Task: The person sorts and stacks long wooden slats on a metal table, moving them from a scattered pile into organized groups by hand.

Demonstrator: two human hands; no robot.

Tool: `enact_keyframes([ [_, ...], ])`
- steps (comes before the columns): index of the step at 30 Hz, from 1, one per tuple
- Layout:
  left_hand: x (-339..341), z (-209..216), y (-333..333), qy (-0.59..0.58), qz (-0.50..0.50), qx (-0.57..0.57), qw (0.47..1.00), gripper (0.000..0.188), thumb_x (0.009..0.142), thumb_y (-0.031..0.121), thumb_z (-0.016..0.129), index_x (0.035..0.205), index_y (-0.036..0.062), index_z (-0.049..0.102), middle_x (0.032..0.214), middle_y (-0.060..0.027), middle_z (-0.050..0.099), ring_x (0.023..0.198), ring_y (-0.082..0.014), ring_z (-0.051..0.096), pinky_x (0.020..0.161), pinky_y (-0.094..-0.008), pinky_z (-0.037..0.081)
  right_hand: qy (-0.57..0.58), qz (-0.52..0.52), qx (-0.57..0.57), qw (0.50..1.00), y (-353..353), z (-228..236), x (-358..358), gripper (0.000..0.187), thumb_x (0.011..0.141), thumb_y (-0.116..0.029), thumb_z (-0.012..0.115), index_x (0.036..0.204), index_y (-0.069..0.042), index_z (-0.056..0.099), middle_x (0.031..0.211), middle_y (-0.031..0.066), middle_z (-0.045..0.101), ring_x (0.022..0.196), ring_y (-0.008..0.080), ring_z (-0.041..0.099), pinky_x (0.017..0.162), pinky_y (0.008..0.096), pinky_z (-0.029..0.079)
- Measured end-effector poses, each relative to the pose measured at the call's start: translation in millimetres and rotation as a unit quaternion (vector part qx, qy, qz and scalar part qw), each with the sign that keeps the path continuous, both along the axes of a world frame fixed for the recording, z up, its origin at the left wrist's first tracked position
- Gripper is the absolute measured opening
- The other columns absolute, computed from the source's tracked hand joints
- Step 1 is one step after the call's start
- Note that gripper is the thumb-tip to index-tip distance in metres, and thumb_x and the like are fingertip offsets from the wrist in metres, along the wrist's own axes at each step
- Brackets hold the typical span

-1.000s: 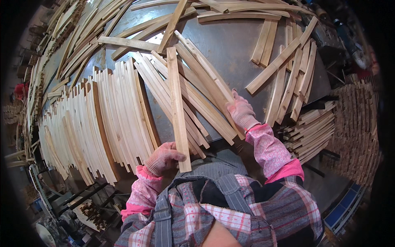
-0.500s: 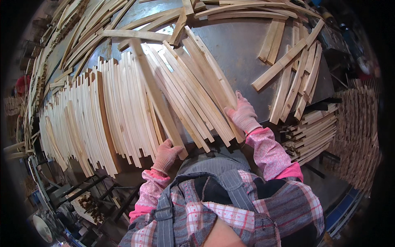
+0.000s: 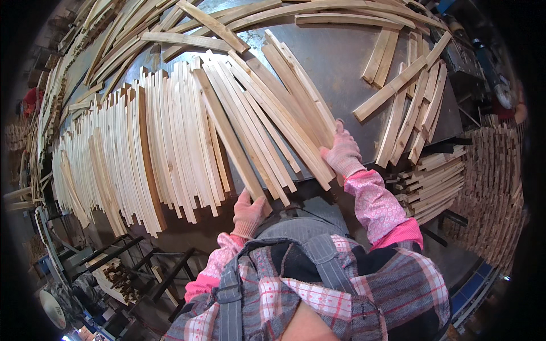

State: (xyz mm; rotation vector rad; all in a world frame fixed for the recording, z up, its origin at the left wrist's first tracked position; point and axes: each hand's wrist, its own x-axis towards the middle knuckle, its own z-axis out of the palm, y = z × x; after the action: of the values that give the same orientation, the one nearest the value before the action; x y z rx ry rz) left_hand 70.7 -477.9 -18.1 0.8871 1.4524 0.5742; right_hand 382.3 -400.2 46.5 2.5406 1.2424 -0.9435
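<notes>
Both my hands wear pale pink work gloves. My left hand (image 3: 249, 215) is closed round the near end of a long wooden strip (image 3: 226, 133), which lies slanted along the left side of a loose group of strips (image 3: 250, 131). My right hand (image 3: 343, 150) grips the outer right strip (image 3: 307, 85) of that group near its lower end, thumb on the inner side. The strips between my hands fan out, their near ends uneven and jutting past the table edge. Left of them stands a tight row of pale strips (image 3: 119, 153) with a darker one among them.
The metal table (image 3: 318, 54) carries crossed strips (image 3: 398, 96) at the right and curved strips (image 3: 341, 11) along the far side. Below its right edge are stacked strips (image 3: 435, 184). A larger wood stack (image 3: 489, 187) stands farther right. Black metal framing (image 3: 136, 256) is at lower left.
My left hand has moved right with its strip, bringing it against the group and away from the left row. My right hand has shifted slightly right. A far strip now lies at a different angle.
</notes>
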Motion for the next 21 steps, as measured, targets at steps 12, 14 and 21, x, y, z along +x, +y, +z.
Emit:
enact_keyframes([
  [12, 9.2, 47.3, 33.0, 0.273, -0.226, 0.011, 0.935, 0.048, 0.084, 0.025, 0.073, 0.127, 0.0061, 0.063, 0.118, -0.0154, 0.070, 0.109, -0.0309, 0.067, 0.093, -0.0388, 0.051, 0.318, -0.105, 0.195, 0.922, -28.3, -44.1, 37.9, 0.096, 0.072, -0.028, 0.079, 0.152, 0.002, 0.034, 0.144, 0.0237, 0.052, 0.130, 0.0288, 0.055, 0.110, 0.0327, 0.041],
  [14, 10.6, 54.8, 32.3, 0.326, -0.252, 0.005, 0.911, 0.047, 0.084, 0.025, 0.073, 0.127, 0.0060, 0.063, 0.120, -0.0153, 0.070, 0.111, -0.0304, 0.067, 0.093, -0.0389, 0.051, 0.239, -0.064, 0.149, 0.957, -20.5, -18.3, 18.7, 0.092, 0.075, -0.028, 0.077, 0.153, -0.001, 0.034, 0.145, 0.0249, 0.051, 0.131, 0.0314, 0.054, 0.111, 0.0343, 0.041],
  [21, 14.4, -0.4, 74.9, 0.274, -0.156, 0.135, 0.939, 0.061, 0.083, 0.032, 0.072, 0.132, 0.0002, 0.055, 0.121, -0.0243, 0.060, 0.117, -0.0428, 0.057, 0.099, -0.0461, 0.048, 0.530, -0.173, 0.208, 0.803, -30.1, -27.2, 8.8, 0.072, 0.077, -0.005, 0.073, 0.144, -0.001, 0.047, 0.120, 0.0077, 0.064, 0.107, 0.0176, 0.059, 0.099, 0.0286, 0.047],
])
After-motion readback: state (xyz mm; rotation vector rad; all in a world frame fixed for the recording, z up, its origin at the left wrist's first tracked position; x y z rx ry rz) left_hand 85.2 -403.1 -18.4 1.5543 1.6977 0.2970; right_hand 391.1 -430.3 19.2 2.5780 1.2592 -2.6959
